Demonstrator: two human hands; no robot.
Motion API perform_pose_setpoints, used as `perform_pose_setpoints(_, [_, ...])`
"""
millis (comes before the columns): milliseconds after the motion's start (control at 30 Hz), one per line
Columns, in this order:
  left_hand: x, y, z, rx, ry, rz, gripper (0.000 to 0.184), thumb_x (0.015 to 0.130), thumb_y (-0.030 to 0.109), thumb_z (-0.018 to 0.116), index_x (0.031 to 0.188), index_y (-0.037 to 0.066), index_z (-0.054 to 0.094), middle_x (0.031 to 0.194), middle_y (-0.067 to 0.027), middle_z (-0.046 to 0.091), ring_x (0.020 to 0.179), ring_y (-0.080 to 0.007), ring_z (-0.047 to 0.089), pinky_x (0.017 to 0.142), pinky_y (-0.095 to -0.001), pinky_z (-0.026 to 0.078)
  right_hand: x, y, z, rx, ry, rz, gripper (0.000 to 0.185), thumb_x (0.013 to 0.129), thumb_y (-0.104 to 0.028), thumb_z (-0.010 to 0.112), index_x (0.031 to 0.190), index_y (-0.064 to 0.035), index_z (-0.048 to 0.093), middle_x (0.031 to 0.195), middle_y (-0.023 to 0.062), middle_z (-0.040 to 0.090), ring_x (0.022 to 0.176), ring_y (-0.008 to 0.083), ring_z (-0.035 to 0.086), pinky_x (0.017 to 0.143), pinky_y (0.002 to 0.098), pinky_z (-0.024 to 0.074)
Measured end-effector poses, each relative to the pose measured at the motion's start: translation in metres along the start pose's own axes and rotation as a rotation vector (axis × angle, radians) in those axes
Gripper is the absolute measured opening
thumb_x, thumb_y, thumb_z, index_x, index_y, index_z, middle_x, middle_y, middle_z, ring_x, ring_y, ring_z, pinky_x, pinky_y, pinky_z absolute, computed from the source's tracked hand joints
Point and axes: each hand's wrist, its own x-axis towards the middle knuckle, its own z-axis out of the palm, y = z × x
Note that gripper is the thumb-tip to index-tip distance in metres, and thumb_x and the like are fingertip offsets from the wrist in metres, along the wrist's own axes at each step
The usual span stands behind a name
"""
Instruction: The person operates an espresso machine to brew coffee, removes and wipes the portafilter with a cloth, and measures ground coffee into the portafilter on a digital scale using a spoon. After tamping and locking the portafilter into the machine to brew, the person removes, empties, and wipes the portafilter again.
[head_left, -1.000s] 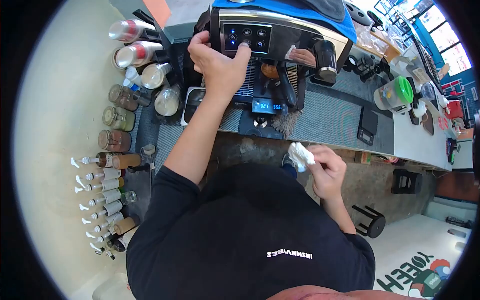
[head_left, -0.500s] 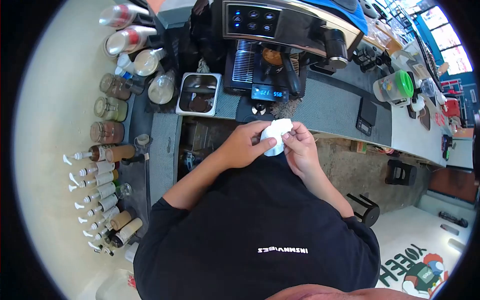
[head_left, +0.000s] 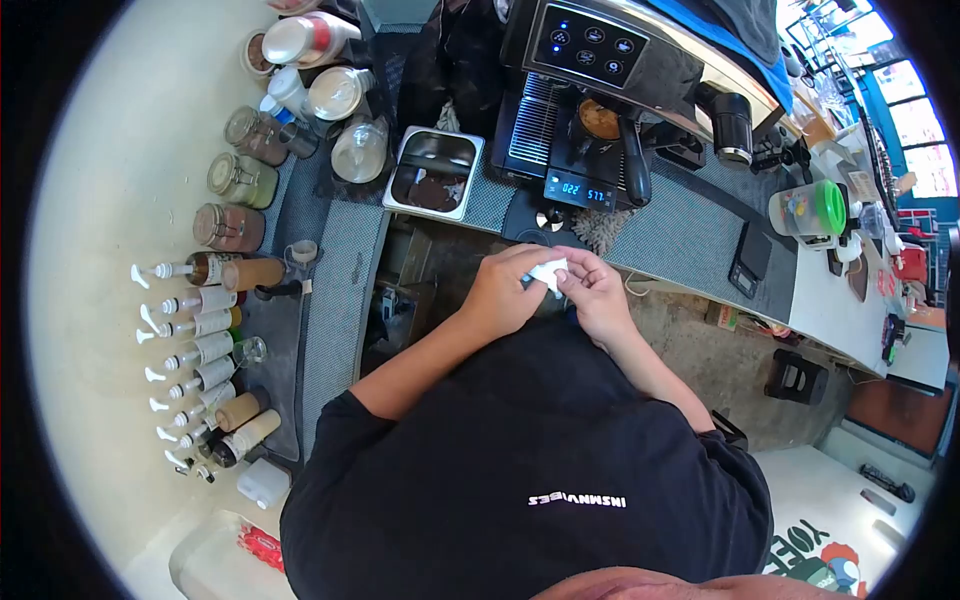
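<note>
In front of my chest, a crumpled white tissue is pinched between both hands. My left hand has its fingers curled over the tissue from the left. From the right, my right hand presses it with thumb and fingers. Much of the tissue is hidden inside the hands. Beyond them, a cup of coffee stands under the espresso machine, beside a black handle. The lit digital scale is at the front of the machine.
A steel container with dark grounds sits left of the machine. Jars and pump bottles line the left wall. Along the right counter are another scale and a green-lidded container. A dark stool stands on the floor.
The tissue has been bunched smaller, and my hands have come closer together around it. The scale's digits have risen. My head view has shifted, so the counter appears further right.
</note>
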Motion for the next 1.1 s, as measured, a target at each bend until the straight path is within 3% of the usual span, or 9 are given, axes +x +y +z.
perform_pose_setpoints(100, [-0.003,-0.011,0.015,-0.124,0.009,-0.039,0.042,0.095,-0.003,0.069,0.137,-0.004,0.069,0.123,-0.0127,0.077,0.111,-0.0225,0.076,0.099,-0.0352,0.059,0.003,0.002,-0.004,-0.064,0.060,-0.074,0.029,0.103,0.002,0.072,0.130,0.0051,0.066,0.115,0.0104,0.077,0.102,0.0136,0.073,0.091,0.0285,0.0581])
perform_pose_setpoints(200, [-0.004,-0.033,0.031,-0.260,0.015,-0.270,0.042,0.101,0.006,0.074,0.140,-0.006,0.065,0.124,-0.0123,0.075,0.110,-0.0208,0.074,0.099,-0.0326,0.059,0.001,0.009,-0.015,-0.127,0.090,-0.129,0.020,0.102,0.004,0.071,0.121,0.0041,0.066,0.111,0.0098,0.076,0.099,0.0121,0.072,0.087,0.0279,0.0574])
perform_pose_setpoints(333, [0.013,-0.032,0.025,-0.292,-0.325,-0.536,0.034,0.103,0.014,0.078,0.129,-0.005,0.070,0.113,-0.0091,0.078,0.097,-0.0119,0.074,0.086,-0.0288,0.061,-0.005,0.024,-0.033,-0.178,0.125,-0.165,0.014,0.102,0.003,0.073,0.114,0.0016,0.065,0.106,0.0069,0.075,0.093,0.0108,0.071,0.083,0.0263,0.0567])
perform_pose_setpoints(567, [0.012,-0.061,0.042,-0.185,-0.369,-0.506,0.027,0.103,0.019,0.078,0.121,-0.001,0.075,0.098,-0.0074,0.078,0.079,-0.0098,0.071,0.072,-0.0286,0.058,-0.003,0.035,-0.066,-0.102,-0.021,-0.091,0.018,0.106,-0.005,0.070,0.123,0.0008,0.066,0.106,0.0042,0.074,0.091,0.0111,0.070,0.082,0.0278,0.0572])
perform_pose_setpoints(633, [0.010,-0.070,0.041,-0.085,-0.363,-0.520,0.026,0.104,0.020,0.076,0.119,-0.001,0.075,0.095,-0.0071,0.078,0.078,-0.0100,0.071,0.071,-0.0299,0.058,-0.007,0.035,-0.079,-0.088,-0.006,0.076,0.020,0.108,-0.009,0.069,0.126,0.0008,0.067,0.106,0.0046,0.074,0.093,0.0125,0.072,0.083,0.0291,0.0585])
perform_pose_setpoints(833, [-0.046,-0.163,0.008,0.346,-0.127,-0.540,0.026,0.098,0.023,0.074,0.112,0.001,0.071,0.097,-0.0209,0.077,0.090,-0.0361,0.077,0.081,-0.0466,0.059,-0.044,0.115,-0.185,-0.347,0.251,0.368,0.019,0.109,-0.019,0.069,0.119,-0.0036,0.075,0.097,0.0031,0.075,0.082,0.0130,0.071,0.069,0.0303,0.0555])
perform_pose_setpoints(867, [-0.057,-0.163,-0.006,0.415,-0.120,-0.620,0.030,0.094,0.025,0.076,0.111,0.001,0.069,0.100,-0.0273,0.075,0.098,-0.0470,0.074,0.085,-0.0527,0.058,-0.057,0.150,-0.219,-0.377,0.303,0.404,0.020,0.108,-0.020,0.070,0.119,-0.0044,0.076,0.092,0.0036,0.074,0.078,0.0137,0.070,0.067,0.0311,0.0542])
perform_pose_setpoints(933, [-0.087,-0.164,-0.034,0.519,-0.143,-0.711,0.033,0.092,0.024,0.075,0.110,-0.002,0.067,0.104,-0.0319,0.075,0.103,-0.0518,0.072,0.090,-0.0568,0.058,-0.094,0.194,-0.266,-0.504,0.400,0.526,0.022,0.106,-0.024,0.073,0.117,-0.0052,0.077,0.085,0.0046,0.074,0.072,0.0152,0.069,0.064,0.0336,0.0530])
perform_pose_setpoints(1100, [-0.182,-0.184,-0.071,0.602,-0.114,-0.853,0.034,0.093,0.022,0.076,0.117,-0.002,0.068,0.108,-0.0299,0.076,0.105,-0.0469,0.074,0.091,-0.0531,0.059,-0.193,0.267,-0.322,-1.034,0.368,0.840,0.029,0.105,-0.031,0.073,0.114,-0.0033,0.077,0.085,0.0058,0.074,0.074,0.0162,0.069,0.065,0.0367,0.0534])
